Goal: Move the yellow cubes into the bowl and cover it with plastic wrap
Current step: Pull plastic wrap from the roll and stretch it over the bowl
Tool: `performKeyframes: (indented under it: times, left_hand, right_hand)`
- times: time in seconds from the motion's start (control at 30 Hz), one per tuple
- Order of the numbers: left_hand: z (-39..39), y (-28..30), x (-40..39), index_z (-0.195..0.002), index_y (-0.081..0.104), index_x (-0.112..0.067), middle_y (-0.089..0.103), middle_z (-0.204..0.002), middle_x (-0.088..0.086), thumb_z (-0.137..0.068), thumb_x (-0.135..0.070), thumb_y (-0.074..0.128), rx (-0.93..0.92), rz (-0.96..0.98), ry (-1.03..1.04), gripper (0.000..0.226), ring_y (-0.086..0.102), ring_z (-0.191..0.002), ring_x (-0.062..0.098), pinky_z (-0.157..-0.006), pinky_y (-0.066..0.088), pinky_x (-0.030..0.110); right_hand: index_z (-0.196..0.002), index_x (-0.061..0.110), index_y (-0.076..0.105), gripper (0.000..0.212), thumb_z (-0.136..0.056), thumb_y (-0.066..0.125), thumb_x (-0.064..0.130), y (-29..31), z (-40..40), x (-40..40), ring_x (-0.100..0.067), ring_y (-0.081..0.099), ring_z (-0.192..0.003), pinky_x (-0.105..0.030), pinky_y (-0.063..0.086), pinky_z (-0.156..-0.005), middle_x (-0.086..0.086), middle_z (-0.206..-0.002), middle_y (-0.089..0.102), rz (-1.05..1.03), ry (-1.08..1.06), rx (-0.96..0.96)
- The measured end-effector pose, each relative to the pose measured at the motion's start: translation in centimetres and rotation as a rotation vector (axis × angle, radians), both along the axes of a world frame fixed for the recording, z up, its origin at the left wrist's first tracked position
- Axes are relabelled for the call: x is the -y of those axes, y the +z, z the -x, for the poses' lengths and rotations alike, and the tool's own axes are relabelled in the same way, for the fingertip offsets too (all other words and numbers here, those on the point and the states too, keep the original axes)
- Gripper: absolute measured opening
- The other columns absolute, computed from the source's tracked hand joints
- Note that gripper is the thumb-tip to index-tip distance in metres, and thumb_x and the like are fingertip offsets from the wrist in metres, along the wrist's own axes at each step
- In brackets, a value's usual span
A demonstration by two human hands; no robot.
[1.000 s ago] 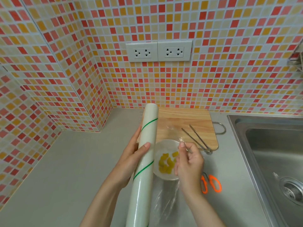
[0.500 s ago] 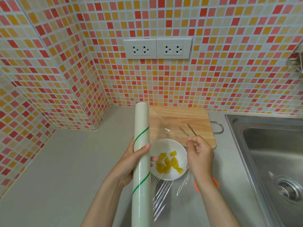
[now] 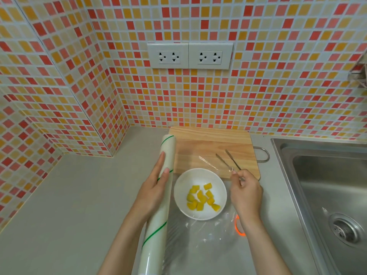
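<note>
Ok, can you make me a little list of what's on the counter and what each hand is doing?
bowl: round white bowl on the grey counter, in front of the board
food: yellow cubes inside the bowl
wrap: clear plastic sheet stretched over the bowl
left hand: left hand holds the long white roll with green stripes
right hand: right hand pinches the sheet's far edge
board: wooden cutting board with metal tongs on it
scissors: orange-handled scissors, mostly hidden by the right wrist
sink: steel sink on the right

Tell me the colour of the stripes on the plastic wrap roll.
Green: thin diagonal lines spiral around the white plastic wrap roll gripped by the left hand, seen in the head view.
</note>
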State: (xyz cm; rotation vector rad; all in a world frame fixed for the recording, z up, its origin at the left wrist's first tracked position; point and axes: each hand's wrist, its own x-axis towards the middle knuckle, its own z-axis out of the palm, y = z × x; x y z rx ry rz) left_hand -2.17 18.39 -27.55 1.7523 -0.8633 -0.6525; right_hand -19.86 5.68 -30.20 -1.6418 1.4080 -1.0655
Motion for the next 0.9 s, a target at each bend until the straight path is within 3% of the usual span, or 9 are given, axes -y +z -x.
performKeyframes:
  times: [0.07, 0.13, 0.2, 0.3, 0.4, 0.57, 0.67, 0.77, 0.9]
  left_hand:
    - [-0.4, -0.5, 0.6, -0.138, 0.027, -0.052, 0.031, -0.135, -0.037, -0.100, -0.034, 0.033, 0.189, -0.025, 0.027, 0.043, 0.034, -0.133, -0.001, -0.108, 0.024, 0.020]
    - [-0.7, -1.2, 1.3, -0.142, 0.027, -0.047, 0.043, -0.130, -0.024, -0.101, -0.032, 0.030, 0.281, -0.080, 0.020, 0.044, 0.040, -0.122, 0.001, -0.100, 0.026, 0.019]
    - [-0.8, -2.1, 1.8, -0.141, 0.023, -0.052, 0.054, -0.117, -0.008, -0.100, -0.037, 0.028, 0.339, -0.155, 0.031, 0.045, 0.043, -0.096, -0.007, -0.088, 0.029, 0.021]
    - [-0.6, -3.5, 2.0, -0.139, 0.018, -0.059, 0.053, -0.097, 0.004, -0.098, -0.046, 0.026, 0.375, -0.200, 0.050, 0.044, 0.043, -0.083, -0.009, -0.084, 0.034, 0.027]
    - [-0.3, -4.8, 2.0, -0.137, 0.015, -0.062, 0.047, -0.092, 0.003, -0.096, -0.052, 0.026, 0.387, -0.243, 0.073, 0.044, 0.050, -0.084, 0.011, -0.082, 0.037, 0.029]
    - [0.2, -5.8, 2.2, -0.136, 0.014, -0.063, 0.044, -0.093, 0.002, -0.095, -0.053, 0.024, 0.390, -0.289, 0.102, 0.044, 0.052, -0.078, 0.016, -0.079, 0.040, 0.029]
    - [0.9, -6.1, 1.8, -0.138, 0.015, -0.060, 0.042, -0.098, 0.003, -0.096, -0.051, 0.024, 0.425, -0.328, 0.121, 0.045, 0.056, -0.076, 0.024, -0.073, 0.041, 0.029]
    - [1.4, -6.1, 1.7, -0.138, 0.014, -0.060, 0.041, -0.101, 0.002, -0.096, -0.050, 0.024, 0.457, -0.358, 0.146, 0.045, 0.056, -0.073, 0.026, -0.069, 0.042, 0.030]
    - [1.6, -5.8, 1.9, -0.139, 0.014, -0.058, 0.039, -0.103, 0.003, -0.096, -0.049, 0.025, 0.497, -0.393, 0.163, 0.046, 0.053, -0.069, 0.028, -0.068, 0.044, 0.033]
  right_hand:
    - [-0.064, 0.013, 0.051, 0.028, -0.090, 0.052, 0.022, -0.6, 0.2, 0.4, -0.024, 0.044, -0.051, -0.033, 0.035, -0.055, 0.003, -0.046, 0.047, -0.006, -0.022, -0.020]
    - [-0.064, 0.013, 0.050, 0.028, -0.090, 0.051, 0.023, -1.0, 0.2, 1.0, -0.029, 0.044, -0.054, -0.032, 0.034, -0.055, 0.004, -0.047, 0.046, -0.017, -0.041, -0.048]
    - [-0.062, 0.014, 0.047, 0.030, -0.090, 0.050, 0.022, -1.6, 0.3, 1.5, -0.032, 0.044, -0.057, -0.032, 0.032, -0.055, 0.004, -0.047, 0.045, -0.040, -0.044, -0.068]
    - [-0.056, 0.015, 0.039, 0.037, -0.091, 0.048, 0.022, -2.6, 0.3, 1.8, -0.032, 0.044, -0.059, -0.032, 0.031, -0.055, 0.000, -0.050, 0.044, -0.066, -0.034, -0.114]
    - [-0.061, 0.009, 0.048, 0.033, -0.092, 0.047, 0.021, -3.5, 0.5, 1.9, -0.034, 0.048, -0.062, -0.033, 0.032, -0.056, -0.008, -0.058, 0.052, -0.076, -0.031, -0.144]
    - [-0.064, 0.008, 0.051, 0.027, -0.090, 0.049, 0.013, -4.3, 0.8, 2.1, -0.030, 0.049, -0.064, -0.031, 0.030, -0.058, -0.009, -0.061, 0.054, -0.096, -0.014, -0.115]
    - [-0.095, 0.008, 0.062, 0.012, -0.089, 0.052, 0.010, -4.7, 0.9, 1.6, -0.025, 0.056, -0.071, -0.025, 0.035, -0.061, -0.007, -0.080, 0.064, -0.120, 0.021, -0.020]
    - [-0.117, 0.022, 0.054, 0.033, -0.088, 0.052, 0.005, -4.9, 1.0, 1.3, -0.019, 0.059, -0.063, -0.011, 0.042, -0.058, 0.000, -0.078, 0.065, -0.104, 0.167, 0.110]
    - [-0.095, 0.013, 0.068, 0.022, -0.089, 0.051, 0.000, -5.0, 0.8, 1.7, -0.015, 0.063, -0.082, -0.028, 0.048, -0.073, -0.004, -0.089, 0.070, -0.141, 0.341, 0.144]
